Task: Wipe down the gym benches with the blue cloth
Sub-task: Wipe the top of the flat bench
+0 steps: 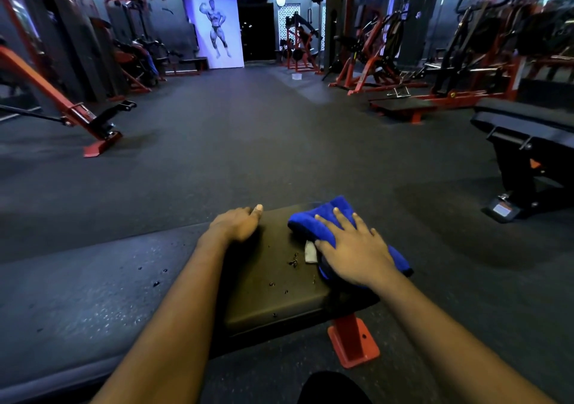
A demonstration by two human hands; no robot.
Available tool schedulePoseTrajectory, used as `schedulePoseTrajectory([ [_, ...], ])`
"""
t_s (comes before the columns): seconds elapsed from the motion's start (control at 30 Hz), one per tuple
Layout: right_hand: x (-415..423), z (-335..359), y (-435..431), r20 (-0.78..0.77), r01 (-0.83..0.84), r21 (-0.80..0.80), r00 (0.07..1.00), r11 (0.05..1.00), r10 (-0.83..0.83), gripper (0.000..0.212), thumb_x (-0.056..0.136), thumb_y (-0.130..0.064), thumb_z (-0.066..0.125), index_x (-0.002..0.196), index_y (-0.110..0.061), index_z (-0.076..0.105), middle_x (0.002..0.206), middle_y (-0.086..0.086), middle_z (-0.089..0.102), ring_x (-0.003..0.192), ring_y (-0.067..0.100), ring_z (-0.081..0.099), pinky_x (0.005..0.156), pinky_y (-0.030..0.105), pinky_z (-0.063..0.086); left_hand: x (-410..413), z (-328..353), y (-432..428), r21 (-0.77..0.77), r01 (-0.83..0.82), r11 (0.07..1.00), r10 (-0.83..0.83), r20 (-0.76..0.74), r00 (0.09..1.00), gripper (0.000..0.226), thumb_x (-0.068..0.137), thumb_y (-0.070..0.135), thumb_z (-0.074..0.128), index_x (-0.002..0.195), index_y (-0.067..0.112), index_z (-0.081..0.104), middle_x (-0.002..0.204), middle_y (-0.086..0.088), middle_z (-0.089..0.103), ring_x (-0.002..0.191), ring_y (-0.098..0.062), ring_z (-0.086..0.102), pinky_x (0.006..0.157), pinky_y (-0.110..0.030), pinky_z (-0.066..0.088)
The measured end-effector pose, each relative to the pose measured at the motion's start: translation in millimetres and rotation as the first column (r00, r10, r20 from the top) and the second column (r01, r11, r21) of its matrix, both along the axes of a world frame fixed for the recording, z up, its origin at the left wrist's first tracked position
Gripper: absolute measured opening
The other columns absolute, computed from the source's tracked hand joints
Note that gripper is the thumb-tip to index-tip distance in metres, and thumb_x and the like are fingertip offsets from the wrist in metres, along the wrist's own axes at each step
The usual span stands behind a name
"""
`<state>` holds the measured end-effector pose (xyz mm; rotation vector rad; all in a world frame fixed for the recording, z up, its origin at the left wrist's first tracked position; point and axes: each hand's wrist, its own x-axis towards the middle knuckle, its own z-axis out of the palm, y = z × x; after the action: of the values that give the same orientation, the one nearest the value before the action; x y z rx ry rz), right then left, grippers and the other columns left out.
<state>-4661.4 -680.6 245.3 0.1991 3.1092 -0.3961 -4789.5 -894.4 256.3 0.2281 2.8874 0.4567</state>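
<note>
A black padded gym bench (273, 291) with a red foot (354, 343) lies just in front of me. Small dark specks dot its top. The blue cloth (326, 222) is bunched on the right side of the pad, a white tag showing at its near edge. My right hand (354, 248) presses flat on the cloth with straight, spread fingers. My left hand (237, 223) grips the far left edge of the pad, fingers curled over the edge and thumb on top.
A second black bench (528, 142) stands at the right. A red and black machine arm (77, 111) slants down at the left. More red machines (388, 58) line the far right. Dark rubber floor (264, 142) spreads ahead.
</note>
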Motion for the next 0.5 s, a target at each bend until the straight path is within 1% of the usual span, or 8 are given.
schedulePoseTrajectory([
  [0.07, -5, -1, 7, 0.011, 0.011, -0.033, 1.000, 0.999, -0.011, 0.058, 0.098, -0.058, 0.029, 0.152, -0.051, 0.007, 0.165, -0.012, -0.003, 0.152, 0.024, 0.000, 0.118, 0.053, 0.011, 2, 0, -2, 0.011, 0.001, 1.000, -0.001, -0.001, 1.000, 0.061, 0.104, 0.051, 0.016, 0.149, 0.016, 0.035, 0.154, -0.011, 0.036, 0.142, -0.029, 0.033, 0.117, -0.046, 0.024],
  [0.13, -32, 7, 6, 0.060, 0.097, -0.090, 0.994, 0.991, -0.092, 0.060, 0.098, -0.058, 0.029, 0.153, -0.049, 0.008, 0.165, -0.009, -0.003, 0.151, 0.028, 0.005, 0.117, 0.052, 0.015, 3, 0, -4, 0.012, 0.010, 1.000, -0.010, 0.000, 1.000, 0.061, 0.104, 0.052, 0.016, 0.149, 0.016, 0.035, 0.154, -0.011, 0.036, 0.142, -0.029, 0.033, 0.117, -0.046, 0.024],
  [0.2, -61, 15, -4, 0.100, 0.167, -0.091, 0.982, 0.982, -0.158, 0.062, 0.098, -0.058, 0.029, 0.155, -0.044, 0.008, 0.166, -0.004, -0.002, 0.150, 0.033, 0.010, 0.117, 0.051, 0.017, 4, 2, -4, 0.027, 0.005, 1.000, -0.005, 0.019, 1.000, 0.062, 0.103, 0.054, 0.015, 0.150, 0.017, 0.034, 0.155, -0.011, 0.034, 0.142, -0.030, 0.032, 0.117, -0.047, 0.024],
  [0.23, -69, 16, -9, 0.103, 0.163, -0.064, 0.982, 0.985, -0.156, 0.063, 0.098, -0.058, 0.028, 0.155, -0.042, 0.008, 0.166, -0.003, -0.002, 0.150, 0.035, 0.009, 0.117, 0.052, 0.016, 4, 4, -4, 0.035, -0.005, 0.999, 0.003, 0.044, 0.999, 0.063, 0.103, 0.055, 0.016, 0.150, 0.018, 0.034, 0.156, -0.011, 0.034, 0.143, -0.030, 0.031, 0.117, -0.047, 0.023],
  [0.3, -68, 14, -16, 0.080, 0.061, -0.008, 0.995, 0.998, -0.060, 0.063, 0.099, -0.057, 0.027, 0.156, -0.039, 0.008, 0.166, -0.003, -0.003, 0.151, 0.034, 0.003, 0.119, 0.054, 0.010, 6, 10, -5, 0.044, -0.032, 0.999, 0.028, 0.091, 0.995, 0.064, 0.102, 0.056, 0.017, 0.151, 0.017, 0.033, 0.156, -0.013, 0.032, 0.143, -0.031, 0.030, 0.116, -0.048, 0.023],
  [0.4, -46, 2, -1, 0.004, -0.134, 0.050, 0.991, 0.990, 0.134, 0.059, 0.100, -0.056, 0.028, 0.155, -0.044, 0.010, 0.165, -0.010, -0.001, 0.152, 0.024, -0.001, 0.121, 0.051, 0.006, 5, 15, -8, 0.099, -0.057, 0.993, 0.047, 0.101, 0.994, 0.066, 0.101, 0.058, 0.020, 0.150, 0.015, 0.034, 0.155, -0.015, 0.033, 0.142, -0.032, 0.032, 0.116, -0.050, 0.024],
  [0.47, -52, 2, 12, 0.031, -0.141, 0.023, 0.990, 0.990, 0.141, 0.058, 0.100, -0.055, 0.031, 0.154, -0.046, 0.011, 0.165, -0.011, 0.001, 0.152, 0.022, 0.001, 0.121, 0.050, 0.009, 8, 15, -12, 0.120, -0.063, 0.991, 0.050, 0.103, 0.993, 0.065, 0.102, 0.056, 0.020, 0.148, 0.012, 0.037, 0.153, -0.016, 0.037, 0.140, -0.032, 0.036, 0.115, -0.048, 0.026],
  [0.5, -62, 6, 12, 0.061, -0.091, -0.017, 0.994, 0.996, 0.091, 0.059, 0.099, -0.054, 0.031, 0.154, -0.045, 0.011, 0.165, -0.010, 0.002, 0.152, 0.023, 0.002, 0.121, 0.050, 0.011, 9, 15, -14, 0.127, -0.061, 0.990, 0.049, 0.094, 0.994, 0.064, 0.103, 0.054, 0.020, 0.147, 0.011, 0.039, 0.151, -0.016, 0.039, 0.138, -0.032, 0.038, 0.114, -0.047, 0.028],
])
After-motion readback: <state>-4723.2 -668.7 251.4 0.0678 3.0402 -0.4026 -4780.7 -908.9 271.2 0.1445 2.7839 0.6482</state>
